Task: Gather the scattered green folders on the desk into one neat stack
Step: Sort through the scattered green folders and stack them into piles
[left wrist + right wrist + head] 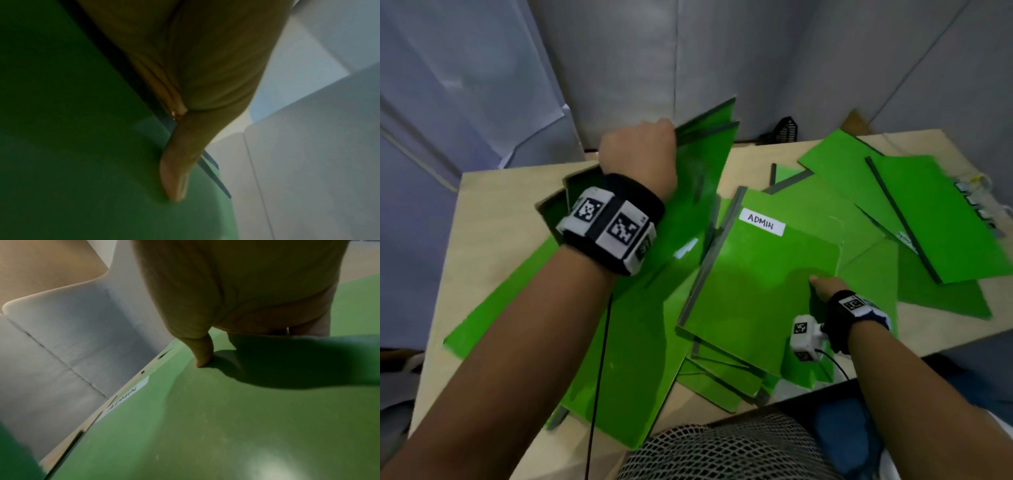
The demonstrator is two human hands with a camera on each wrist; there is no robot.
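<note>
Left hand: clenched round raised folder bundle; lower flush.
Right hand: pinching ADMIN folder right edge; slide left underneath.

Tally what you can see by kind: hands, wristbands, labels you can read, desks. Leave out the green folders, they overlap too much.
Hands: 2, left hand gripping lifted folders, right hand pinching the ADMIN folder
Wristbands: 2, left wristband, right wristband
Readable labels: 1, ADMIN label
Desks: 1, the desk
Total: 6
</note>
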